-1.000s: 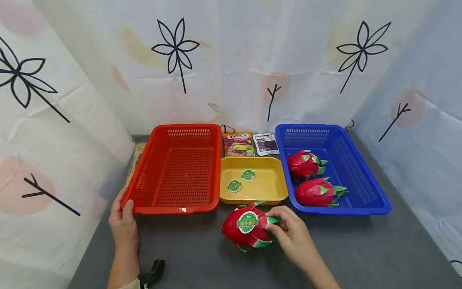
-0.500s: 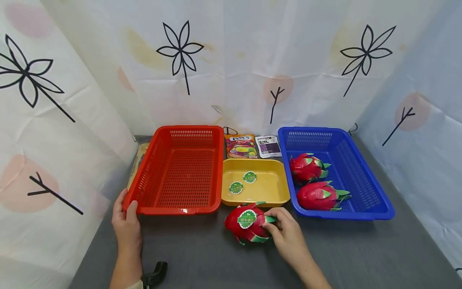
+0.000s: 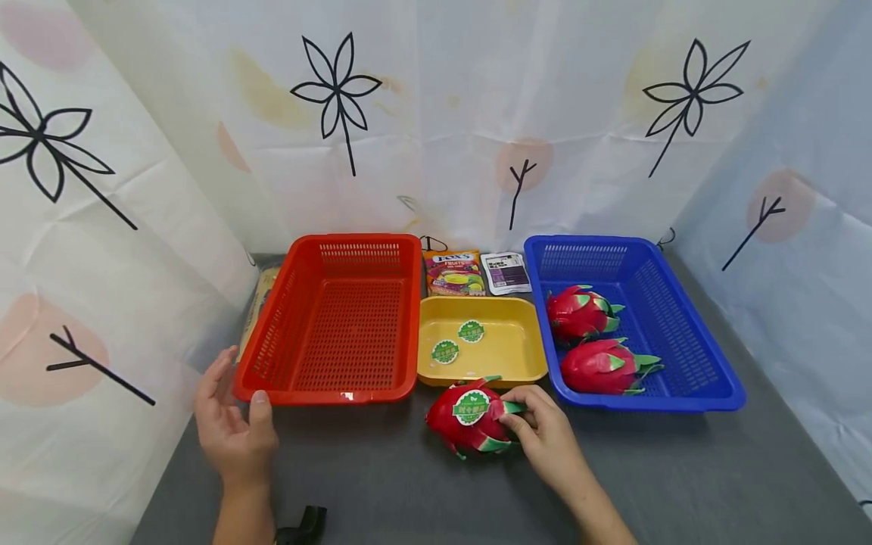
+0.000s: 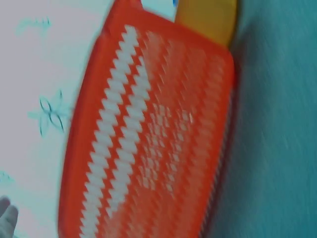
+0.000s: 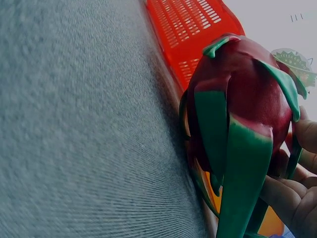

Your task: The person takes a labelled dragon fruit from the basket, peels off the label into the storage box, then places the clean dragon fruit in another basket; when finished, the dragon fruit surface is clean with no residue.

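In the head view my right hand (image 3: 545, 431) pinches a dragon fruit (image 3: 458, 425) by its green-tipped leaf end, just in front of the yellow tray. A round green-and-white sticker (image 3: 471, 408) is on the fruit's upper side. The right wrist view shows the fruit (image 5: 247, 94) close up, with the fingers (image 5: 287, 196) at its right side. My left hand (image 3: 237, 424) is at the front left corner of the red basket (image 3: 327, 397), fingers relaxed and holding nothing; whether it touches the rim I cannot tell. Two more dragon fruits (image 3: 584, 312) lie in the blue basket (image 3: 702, 363).
The yellow tray (image 3: 518, 333), between the baskets, holds two loose round stickers (image 3: 445, 351). Behind it lie a colourful candy packet (image 3: 453, 273) and a white packet (image 3: 506, 273). A tan packet (image 3: 262, 299) shows left of the red basket. Printed curtain (image 3: 450, 113) surrounds the grey table (image 3: 368, 492).
My left hand has let go of the red basket's corner and turned, its fingers loosening. The right hand still holds the dragon fruit in nearly the same place.
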The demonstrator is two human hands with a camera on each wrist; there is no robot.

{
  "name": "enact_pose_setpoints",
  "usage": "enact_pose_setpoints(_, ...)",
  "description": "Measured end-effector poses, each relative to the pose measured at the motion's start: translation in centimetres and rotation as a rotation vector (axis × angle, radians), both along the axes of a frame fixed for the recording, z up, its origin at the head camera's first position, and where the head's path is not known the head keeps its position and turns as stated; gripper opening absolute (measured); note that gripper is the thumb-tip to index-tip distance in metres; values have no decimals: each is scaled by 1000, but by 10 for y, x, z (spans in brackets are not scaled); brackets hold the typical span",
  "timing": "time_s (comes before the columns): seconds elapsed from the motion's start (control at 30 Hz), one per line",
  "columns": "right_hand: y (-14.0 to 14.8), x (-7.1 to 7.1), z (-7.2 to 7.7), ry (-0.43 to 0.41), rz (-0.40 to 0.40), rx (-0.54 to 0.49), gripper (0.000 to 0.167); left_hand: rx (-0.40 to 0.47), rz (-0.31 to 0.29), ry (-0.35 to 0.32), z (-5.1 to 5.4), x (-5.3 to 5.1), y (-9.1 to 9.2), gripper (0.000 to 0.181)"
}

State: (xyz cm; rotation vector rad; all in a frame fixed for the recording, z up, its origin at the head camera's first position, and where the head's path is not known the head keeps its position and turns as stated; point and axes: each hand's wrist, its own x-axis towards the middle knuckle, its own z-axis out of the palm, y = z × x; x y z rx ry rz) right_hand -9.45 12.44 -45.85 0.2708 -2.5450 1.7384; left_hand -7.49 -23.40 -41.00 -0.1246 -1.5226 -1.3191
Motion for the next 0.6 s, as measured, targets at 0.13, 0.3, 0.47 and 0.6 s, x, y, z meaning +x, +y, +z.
enact_pose_setpoints(0.13, 3, -2, 1, 1, 10, -5, 21, -116, -236, 61, 7, -3, 16, 53)
enact_pose_setpoints(0.3, 5, -5, 0, -29, 14, 3, 21, -251, -511, 63, -2, -9, 40, 54)
enact_pose_setpoints(0.47, 5, -5, 0, -62, 16, 6, 22, -336, -652, -15, -17, -10, 67, 59)
enact_pose_setpoints(0.6, 4, -4, 0, -67, 26, 3, 21, -357, -754, -53, -30, -10, 86, 64)
